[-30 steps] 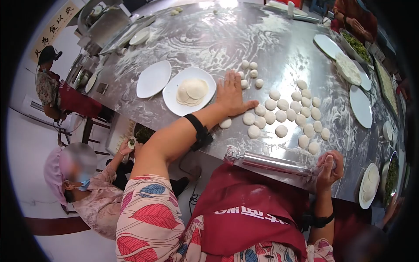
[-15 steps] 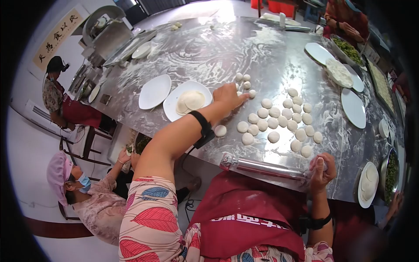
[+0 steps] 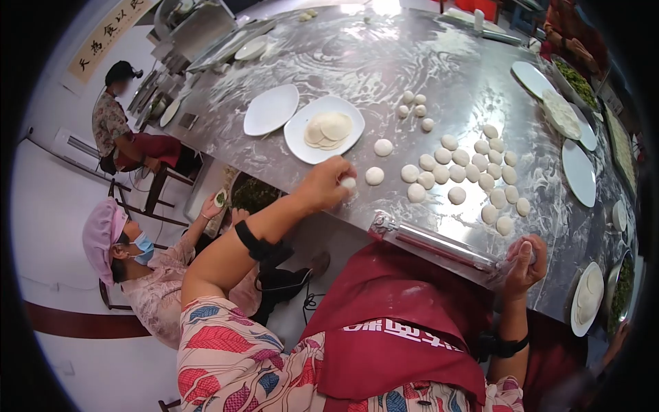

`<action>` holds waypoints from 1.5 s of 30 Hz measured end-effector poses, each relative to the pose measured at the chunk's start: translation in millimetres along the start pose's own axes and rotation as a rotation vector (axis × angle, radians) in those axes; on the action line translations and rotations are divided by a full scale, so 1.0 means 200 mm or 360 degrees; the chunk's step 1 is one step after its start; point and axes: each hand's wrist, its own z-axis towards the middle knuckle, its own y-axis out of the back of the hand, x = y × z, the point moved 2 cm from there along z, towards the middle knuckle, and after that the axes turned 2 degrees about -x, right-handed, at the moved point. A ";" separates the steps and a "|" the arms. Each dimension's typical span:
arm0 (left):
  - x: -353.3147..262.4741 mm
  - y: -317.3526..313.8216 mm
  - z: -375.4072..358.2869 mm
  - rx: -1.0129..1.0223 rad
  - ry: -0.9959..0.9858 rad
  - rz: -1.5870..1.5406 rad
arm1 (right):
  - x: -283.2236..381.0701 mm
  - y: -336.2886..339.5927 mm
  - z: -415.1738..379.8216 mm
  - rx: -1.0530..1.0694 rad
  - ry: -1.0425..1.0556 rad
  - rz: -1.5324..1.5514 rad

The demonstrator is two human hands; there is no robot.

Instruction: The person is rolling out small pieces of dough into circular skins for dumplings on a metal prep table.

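At the near table edge, my left hand (image 3: 325, 184) has its fingers curled closed on a small white dough piece (image 3: 349, 184), partly covered by the fingertips. Two flattened dough rounds lie just to its right, the closer one a dough round (image 3: 374, 176). My right hand (image 3: 526, 264) is wrapped around one end of a metal rolling pin (image 3: 439, 244), which lies along the front edge. Beyond the pin are several flattened dough pieces (image 3: 456, 196) in a cluster, with a few smaller dough balls (image 3: 420, 99) farther back. A white plate (image 3: 294, 141) beside my left hand bears stacked wrappers (image 3: 329, 130).
Another white plate (image 3: 271, 110) stands left of the wrappers. On the right are white plates (image 3: 579, 175) and a bowl of green filling (image 3: 621, 288). A co-worker (image 3: 147, 268) in a pink cap sits close by my left arm, holding a filled wrapper. Flour streaks the metal table (image 3: 329, 58).
My left hand has come back from the small dough balls to the near edge with a dough piece. Another round now lies on the table. My right hand stays on the rolling pin; the view has shifted.
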 end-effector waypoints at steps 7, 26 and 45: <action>-0.10 -0.04 -0.02 -0.0368 -0.0566 0.0445 | 0.01 0.01 0.01 -0.0007 0.0031 -0.0060; -0.18 -0.03 -0.06 0.0042 0.0368 0.0689 | 0.03 0.01 0.02 0.0025 0.0055 -0.0109; -0.29 -0.07 0.97 -0.0312 0.0048 0.0760 | 0.00 0.01 0.08 0.0094 0.0107 -0.0214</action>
